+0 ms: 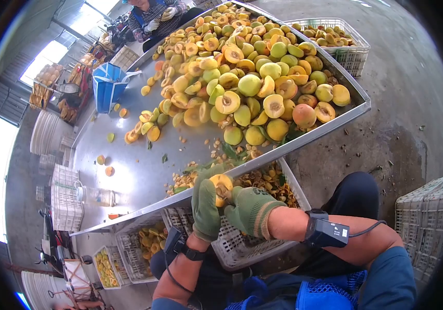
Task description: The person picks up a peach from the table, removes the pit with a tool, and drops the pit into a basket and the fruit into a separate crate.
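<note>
A halved yellow peach (222,187) is in my left hand (205,202), cut face turned up toward me, just beyond the table's near edge. Its centre looks brown and ragged. My right hand (253,209) is closed with its fingertips against the peach half's lower right side; anything inside those fingers is hidden. Both hands wear green knitted gloves. Below them stands a white plastic crate (231,247) with peach scraps and pits (268,181) in it. Ahead, a large heap of halved peaches (250,85) covers much of the metal table (128,181).
Loose pits and leaves (226,151) lie along the table's raised rim. A blue box (108,85) and a clear jar (97,196) stand at left. Crates of peaches sit at lower left (133,253) and far right (353,54). Another person (154,18) works across the table.
</note>
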A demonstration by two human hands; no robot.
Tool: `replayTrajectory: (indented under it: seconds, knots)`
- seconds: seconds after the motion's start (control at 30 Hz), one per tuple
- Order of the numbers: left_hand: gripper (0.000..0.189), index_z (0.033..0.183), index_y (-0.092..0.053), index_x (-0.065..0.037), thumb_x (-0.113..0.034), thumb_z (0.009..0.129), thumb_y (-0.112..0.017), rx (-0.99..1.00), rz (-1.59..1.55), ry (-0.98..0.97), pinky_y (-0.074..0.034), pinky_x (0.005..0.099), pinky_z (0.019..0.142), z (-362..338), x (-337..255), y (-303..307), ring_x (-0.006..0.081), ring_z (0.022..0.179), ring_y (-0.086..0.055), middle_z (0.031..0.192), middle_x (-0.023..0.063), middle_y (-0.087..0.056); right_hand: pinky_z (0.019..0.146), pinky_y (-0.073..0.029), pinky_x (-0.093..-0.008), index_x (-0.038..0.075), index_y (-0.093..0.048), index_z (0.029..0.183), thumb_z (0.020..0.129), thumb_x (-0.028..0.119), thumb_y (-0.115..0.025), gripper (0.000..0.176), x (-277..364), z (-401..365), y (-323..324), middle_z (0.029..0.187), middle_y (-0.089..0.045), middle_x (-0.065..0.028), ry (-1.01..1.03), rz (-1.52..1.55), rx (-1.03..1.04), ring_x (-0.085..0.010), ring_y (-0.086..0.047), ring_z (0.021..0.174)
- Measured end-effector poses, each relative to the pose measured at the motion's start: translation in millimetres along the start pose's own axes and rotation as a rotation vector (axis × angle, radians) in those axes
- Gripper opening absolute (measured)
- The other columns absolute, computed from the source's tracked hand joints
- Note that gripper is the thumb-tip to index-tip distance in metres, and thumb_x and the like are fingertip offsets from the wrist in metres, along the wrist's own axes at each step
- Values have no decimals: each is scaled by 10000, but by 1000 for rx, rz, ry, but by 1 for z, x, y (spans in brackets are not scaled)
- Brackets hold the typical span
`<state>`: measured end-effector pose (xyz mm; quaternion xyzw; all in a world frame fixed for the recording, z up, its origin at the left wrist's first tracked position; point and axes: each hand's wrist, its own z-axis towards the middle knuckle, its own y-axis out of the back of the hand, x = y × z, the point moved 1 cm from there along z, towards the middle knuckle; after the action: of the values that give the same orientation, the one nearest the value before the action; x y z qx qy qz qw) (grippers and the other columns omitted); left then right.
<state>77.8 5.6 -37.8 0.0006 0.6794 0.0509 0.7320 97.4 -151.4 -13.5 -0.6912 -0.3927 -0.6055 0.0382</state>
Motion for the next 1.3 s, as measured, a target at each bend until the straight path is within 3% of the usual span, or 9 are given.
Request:
replayTrajectory:
  seconds: [0.1, 0.3, 0.4, 0.53, 0.63, 0.8, 0.9, 1.07, 1.3]
  knots:
    - [559, 1360, -520, -24, -494, 1084, -398, -40, 68, -70, -510, 351, 959, 0, 11, 5, 182, 1066, -619, 1177, 98, -626, 753, -541, -433, 17, -706, 1047, 902, 295, -616, 326, -2, 4, -3, 879, -714, -243, 11, 181, 33, -404, -704, 853]
    - [557, 1355, -512, -28, -499, 1087, -382, -74, 28, -71, -512, 353, 953, -2, 7, -9, 187, 1063, -620, 1196, 102, -615, 699, -551, -430, -22, -696, 1033, 917, 281, -576, 346, 1, 6, 13, 823, -709, -237, 45, 125, 179, -376, -707, 755]
    - [520, 1359, -511, -27, -457, 1093, -394, -79, 46, -97, -503, 344, 947, -6, 9, -12, 175, 1059, -601, 1215, 95, -595, 644, -556, -415, -50, -691, 1020, 912, 282, -560, 373, 15, -1, 34, 793, -708, -215, -265, 247, 354, -348, -694, 662]
    - [451, 1344, -526, -16, -379, 1103, -411, -34, 100, -131, -496, 317, 903, -6, 9, -8, 150, 1012, -578, 1178, 77, -591, 621, -563, -403, -72, -698, 986, 901, 280, -559, 388, 14, 0, 41, 764, -703, -212, -239, 296, 458, -318, -687, 616]
    - [428, 1307, -555, -19, -368, 1105, -410, -18, 49, -107, -500, 302, 875, -5, 8, -11, 138, 973, -586, 1124, 66, -612, 662, -570, -407, -65, -710, 986, 899, 285, -567, 389, 7, 6, 35, 780, -708, -223, -81, 72, 401, -318, -702, 659]
    - [430, 1261, -589, -25, -381, 1103, -407, 12, 40, -49, -501, 303, 884, -4, -5, -13, 133, 973, -594, 1113, 61, -627, 750, -572, -414, -31, -726, 1018, 892, 312, -588, 391, 14, 3, 35, 850, -725, -232, -146, -61, 350, -342, -736, 820]
    - [451, 1250, -598, -28, -408, 1099, -408, 47, 37, -5, -504, 302, 902, -1, -8, -8, 140, 982, -608, 1115, 60, -637, 774, -571, -422, -31, -728, 1017, 894, 316, -581, 396, 4, 5, 21, 849, -729, -224, -9, -155, 180, -343, -741, 863]
    - [419, 1240, -612, -21, -370, 1100, -427, 81, -83, 69, -536, 283, 846, 4, -3, -4, 132, 931, -636, 1071, 66, -662, 799, -566, -436, -30, -733, 1017, 895, 308, -574, 393, 4, 3, 25, 837, -739, -195, -49, -100, 263, -339, -739, 841]
    - [416, 1244, -620, -12, -350, 1097, -428, 199, 26, 45, -547, 299, 879, 7, -5, 3, 151, 978, -656, 1113, 79, -677, 747, -568, -413, -26, -724, 1033, 908, 284, -576, 366, 12, -4, 42, 817, -738, -176, -126, 56, 425, -308, -738, 793]
